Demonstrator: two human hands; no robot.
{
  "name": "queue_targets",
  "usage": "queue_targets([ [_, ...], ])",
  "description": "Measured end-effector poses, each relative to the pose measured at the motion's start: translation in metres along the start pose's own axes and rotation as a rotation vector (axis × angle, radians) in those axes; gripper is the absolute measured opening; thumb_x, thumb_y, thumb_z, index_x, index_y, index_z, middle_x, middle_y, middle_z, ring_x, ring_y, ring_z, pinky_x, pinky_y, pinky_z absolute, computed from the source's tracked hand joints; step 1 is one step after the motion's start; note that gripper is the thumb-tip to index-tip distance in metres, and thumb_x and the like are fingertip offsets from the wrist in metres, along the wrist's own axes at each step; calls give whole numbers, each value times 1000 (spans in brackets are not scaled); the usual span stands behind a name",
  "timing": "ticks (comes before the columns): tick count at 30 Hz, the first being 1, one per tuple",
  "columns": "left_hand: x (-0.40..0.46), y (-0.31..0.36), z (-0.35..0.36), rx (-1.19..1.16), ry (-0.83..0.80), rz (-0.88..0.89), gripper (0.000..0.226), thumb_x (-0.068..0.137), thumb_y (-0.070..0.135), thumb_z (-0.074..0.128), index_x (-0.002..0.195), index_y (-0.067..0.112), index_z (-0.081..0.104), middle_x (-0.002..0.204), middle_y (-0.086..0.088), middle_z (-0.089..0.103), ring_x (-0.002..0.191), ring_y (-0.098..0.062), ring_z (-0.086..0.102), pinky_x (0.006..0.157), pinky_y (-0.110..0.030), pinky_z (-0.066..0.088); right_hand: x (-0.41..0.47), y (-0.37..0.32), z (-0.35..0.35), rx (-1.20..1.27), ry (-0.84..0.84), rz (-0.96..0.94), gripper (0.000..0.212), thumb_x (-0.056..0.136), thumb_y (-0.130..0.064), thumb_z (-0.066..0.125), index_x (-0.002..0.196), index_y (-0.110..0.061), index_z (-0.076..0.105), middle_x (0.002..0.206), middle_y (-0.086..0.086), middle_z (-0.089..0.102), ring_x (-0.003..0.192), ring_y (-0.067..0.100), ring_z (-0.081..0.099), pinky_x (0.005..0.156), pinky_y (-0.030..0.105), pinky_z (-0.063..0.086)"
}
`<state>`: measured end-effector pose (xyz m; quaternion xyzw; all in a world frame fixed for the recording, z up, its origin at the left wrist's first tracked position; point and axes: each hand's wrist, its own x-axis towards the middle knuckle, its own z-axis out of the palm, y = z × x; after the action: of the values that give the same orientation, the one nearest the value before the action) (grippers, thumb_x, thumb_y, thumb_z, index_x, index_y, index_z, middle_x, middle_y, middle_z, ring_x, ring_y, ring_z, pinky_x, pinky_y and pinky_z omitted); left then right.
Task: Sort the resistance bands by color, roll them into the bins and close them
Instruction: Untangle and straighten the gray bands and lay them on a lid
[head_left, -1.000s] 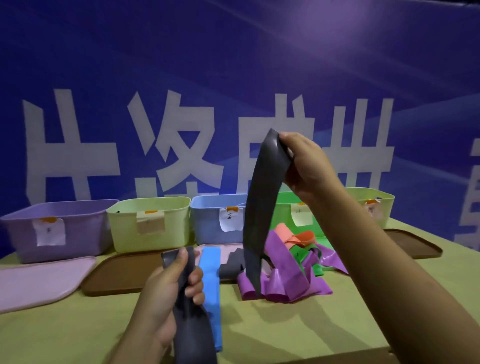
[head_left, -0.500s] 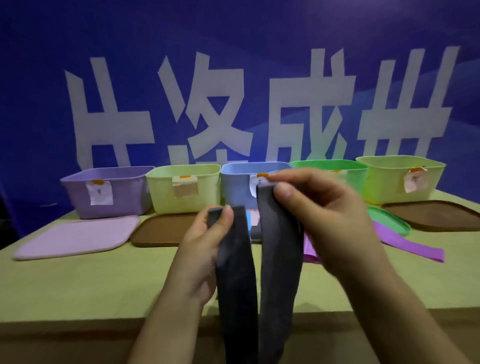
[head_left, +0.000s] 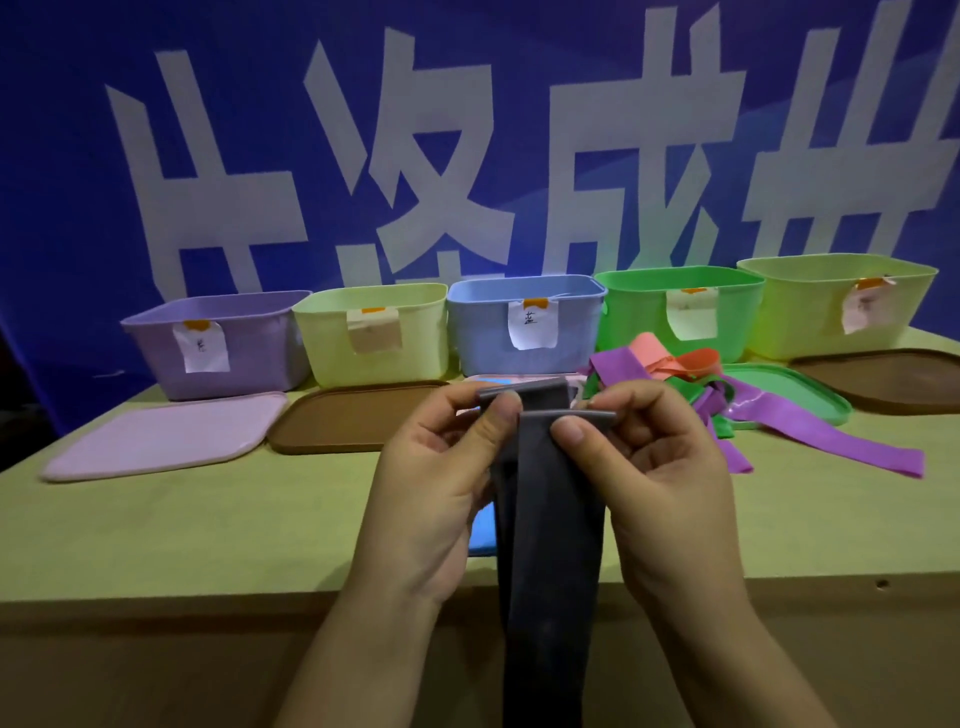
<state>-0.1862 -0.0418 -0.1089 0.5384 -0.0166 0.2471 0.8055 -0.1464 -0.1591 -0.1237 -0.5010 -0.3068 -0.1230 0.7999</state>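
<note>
Behind the yellow-green table (head_left: 208, 519), five lidless plastic bins (head_left: 524, 325) are seen unfilled while a dark grey rubber band (head_left: 550, 519) is pinched by left hand (head_left: 441, 483) and right hand (head_left: 660, 467), unrolled.

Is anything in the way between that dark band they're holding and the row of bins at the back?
Partly. Both hands, left and right, pinch the grey band at the table's near edge. The brown lid and a tangle of coloured bands lie flat before the bins, all open-topped. Lifted over those, nothing visible blocks it.
</note>
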Motion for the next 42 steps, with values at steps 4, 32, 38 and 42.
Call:
queue_targets([
  [4,-1,-2,-4,33,-65,14,28,56,32,71,77,13,75,87,-16,71,76,-24,69,58,-27,55,1,3,-6,38,23,17,22,65,-8,71,69,-29,65,72,-2,69,70,6,65,63,15,51],
  [32,-1,0,-13,163,-256,-15,23,77,21,58,83,12,78,80,-11,73,74,-23,70,62,-29,56,-8,-3,-5,-221,60,-145,24,70,-10,76,72,-25,57,69,-12,66,65,0,62,61,10,45],
  [38,-2,-3,-14,204,-293,53,18,74,23,66,86,16,77,82,-9,73,77,-23,71,64,-29,55,-10,-3,-5,-202,73,-114,18,67,-18,74,74,-19,57,67,-11,66,64,0,63,60,10,46],
  [42,-7,-2,-13,324,-311,220,14,72,19,74,84,25,77,79,5,73,76,-10,69,66,-22,55,-13,-1,-5,-291,85,-167,21,71,-17,74,77,-25,57,72,-12,66,68,4,64,62,11,47],
])
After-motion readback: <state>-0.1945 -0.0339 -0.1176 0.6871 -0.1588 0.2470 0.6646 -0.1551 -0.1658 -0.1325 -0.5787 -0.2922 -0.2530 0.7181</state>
